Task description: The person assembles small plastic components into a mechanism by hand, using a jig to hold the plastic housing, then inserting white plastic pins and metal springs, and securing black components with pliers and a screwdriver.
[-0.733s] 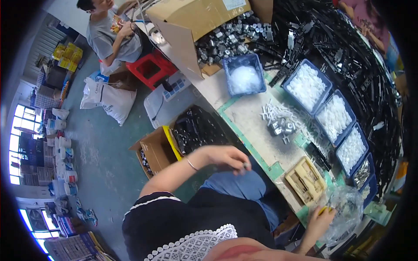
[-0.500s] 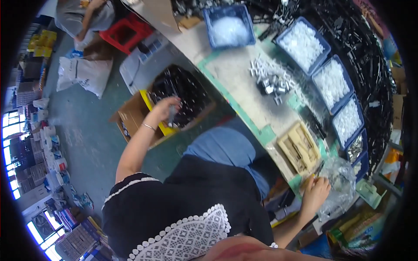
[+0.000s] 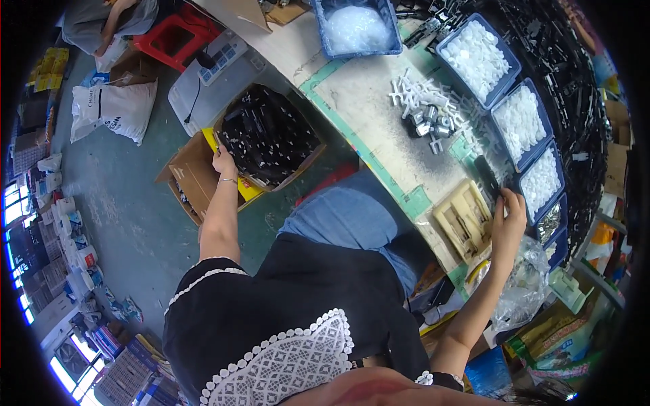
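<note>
My left hand (image 3: 223,162) is over the yellow edge (image 3: 211,139) between two cardboard boxes, its fingers curled. Whatever they hold, if anything, cannot be made out. Beside it, one box is full of black plastic parts (image 3: 267,135) with small light pieces among them. On the bench, my right hand (image 3: 510,211) has its fingertips closed at the near end of a small pile of long black parts (image 3: 486,174). Just left of that hand lies a cream fixture block (image 3: 462,220) with shaped recesses and dark pieces in them.
Blue bins of white plastic pieces (image 3: 477,59) line the bench's far side, before a heap of black parts (image 3: 562,88). White and metal pieces (image 3: 428,120) lie mid-bench. Clear plastic bags (image 3: 525,287) sit at the right. A red stool (image 3: 175,37) stands on the floor, with another person nearby.
My left hand has drawn back from above the black parts to the box's yellow edge. My right hand has moved from the fixture's near corner up to the black parts beyond it.
</note>
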A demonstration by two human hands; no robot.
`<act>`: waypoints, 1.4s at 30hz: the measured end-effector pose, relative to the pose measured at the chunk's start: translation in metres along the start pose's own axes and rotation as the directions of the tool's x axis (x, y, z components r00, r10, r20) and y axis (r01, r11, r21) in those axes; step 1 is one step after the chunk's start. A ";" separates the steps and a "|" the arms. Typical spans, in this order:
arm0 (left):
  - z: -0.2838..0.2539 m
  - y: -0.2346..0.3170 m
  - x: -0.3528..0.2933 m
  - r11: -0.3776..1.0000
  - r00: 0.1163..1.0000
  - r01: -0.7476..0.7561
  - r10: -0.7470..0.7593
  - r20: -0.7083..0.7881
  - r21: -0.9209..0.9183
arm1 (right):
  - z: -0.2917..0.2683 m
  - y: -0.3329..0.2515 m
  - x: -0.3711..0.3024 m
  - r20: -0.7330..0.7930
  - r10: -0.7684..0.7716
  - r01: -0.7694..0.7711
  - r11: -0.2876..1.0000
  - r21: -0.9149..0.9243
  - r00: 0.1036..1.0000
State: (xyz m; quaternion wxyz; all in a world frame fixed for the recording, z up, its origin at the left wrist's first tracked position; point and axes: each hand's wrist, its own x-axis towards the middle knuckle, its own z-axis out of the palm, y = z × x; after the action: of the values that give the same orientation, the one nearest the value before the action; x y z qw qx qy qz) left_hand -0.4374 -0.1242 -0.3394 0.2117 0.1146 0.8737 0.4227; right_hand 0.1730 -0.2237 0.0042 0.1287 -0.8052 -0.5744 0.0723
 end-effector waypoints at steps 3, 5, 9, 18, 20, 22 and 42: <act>0.003 -0.004 0.011 0.972 0.986 0.159 -0.145 0.086 -0.174 | 0.001 0.001 0.003 0.003 0.007 -0.007 1.000 0.028 1.000; 0.002 -0.009 0.011 0.951 0.970 0.225 -0.197 0.144 -0.212 | 0.003 -0.002 0.005 -0.029 0.002 -0.001 1.000 0.020 1.000; 0.018 -0.007 -0.035 0.833 0.960 -0.280 0.257 0.114 0.477 | 0.006 0.000 -0.001 -0.069 -0.029 0.022 0.995 -0.099 0.997; 0.037 0.001 -0.090 0.817 0.974 -0.222 0.214 0.078 0.533 | 0.005 -0.003 -0.005 -0.126 -0.010 -0.003 0.995 -0.096 0.992; 0.021 -0.008 -0.075 0.777 0.898 -0.431 0.320 0.302 0.458 | 0.009 0.003 -0.006 -0.168 -0.022 0.009 0.997 -0.078 0.986; 0.020 0.000 -0.087 0.850 0.877 -0.436 0.328 0.350 0.297 | 0.014 0.006 -0.009 -0.283 -0.064 0.045 0.996 -0.071 0.957; -0.013 0.252 -0.338 -0.165 -0.366 -0.878 0.837 0.407 -0.450 | -0.002 -0.014 -0.030 -0.387 -0.312 0.358 0.932 0.051 0.868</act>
State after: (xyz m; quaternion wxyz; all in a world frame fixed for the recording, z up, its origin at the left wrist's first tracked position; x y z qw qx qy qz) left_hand -0.1392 -0.1063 -0.0410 0.0714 0.8720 0.3499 0.3349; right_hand 0.1511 -0.2480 0.0096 0.2943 -0.6829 -0.6649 -0.0704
